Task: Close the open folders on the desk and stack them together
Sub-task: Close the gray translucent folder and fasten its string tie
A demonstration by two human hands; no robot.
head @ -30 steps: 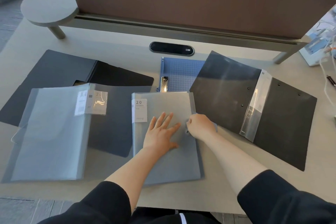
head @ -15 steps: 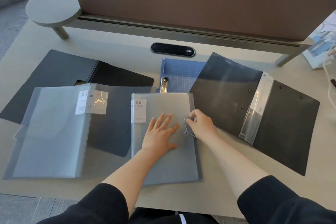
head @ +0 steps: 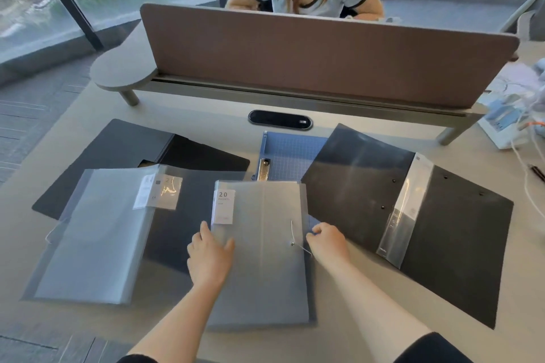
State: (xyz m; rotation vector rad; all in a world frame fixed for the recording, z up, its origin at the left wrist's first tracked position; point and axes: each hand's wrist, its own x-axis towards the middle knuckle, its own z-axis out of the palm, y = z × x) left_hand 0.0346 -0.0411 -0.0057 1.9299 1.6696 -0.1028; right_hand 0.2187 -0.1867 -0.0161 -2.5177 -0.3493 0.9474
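Note:
A closed translucent grey folder labelled "20" lies in front of me, with a thin elastic cord across its right side. My left hand grips its left edge. My right hand pinches its right edge. To the left an open translucent folder lies flat over an open black folder. At the right, an open black folder with a clear spine lies spread out. A blue clipboard peeks out behind the closed folder.
A brown divider panel stands along the back of the desk, with a person seated behind it. A dark cable port sits in the desk. At the far right lie a white box, cables and a pen.
My left hand slid from flat on the closed folder's cover to its left edge. My right hand let the elastic cord settle and shifted to the right edge. The view tilted up.

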